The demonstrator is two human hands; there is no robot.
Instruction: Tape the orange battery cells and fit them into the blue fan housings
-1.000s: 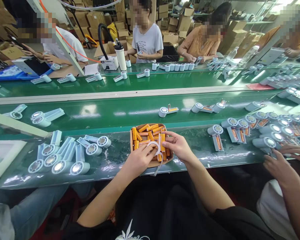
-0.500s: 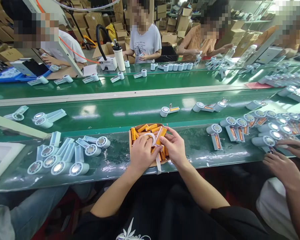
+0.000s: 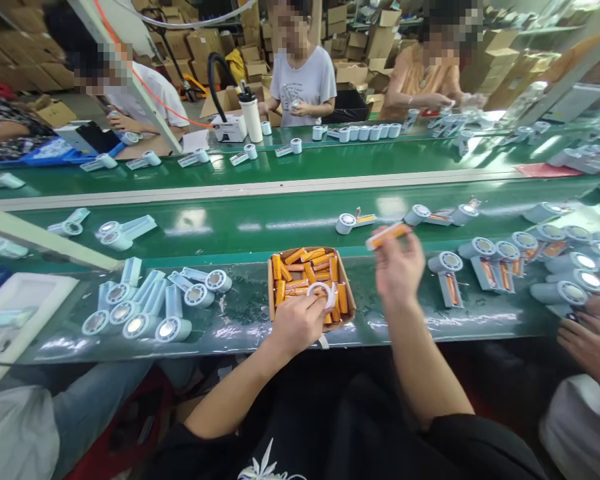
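My left hand (image 3: 300,323) is closed on a roll of white tape (image 3: 325,291), over the near side of a small cardboard box (image 3: 271,293). Orange battery cells (image 3: 296,256) fill the box in a loose heap. Off to the right of the box and raised above the bench, my right hand (image 3: 401,267) pinches one orange battery (image 3: 390,235) with a white strip along its side. The nearest part beyond that hand is a light-blue fan body (image 3: 346,223) on the green belt, with an orange battery in its handle.
Several light-blue fan bodies (image 3: 173,327) lie left of the box. More fan bodies with batteries (image 3: 447,263) stand to the right, beside a co-worker's hands (image 3: 590,333). A white tray (image 3: 40,313) sits at far left. Other people work across the green belt (image 3: 260,233).
My right hand has lifted the battery out of the box area and moved it up and to the right. My left hand stays at the box with the tape. The camera view has shifted slightly.
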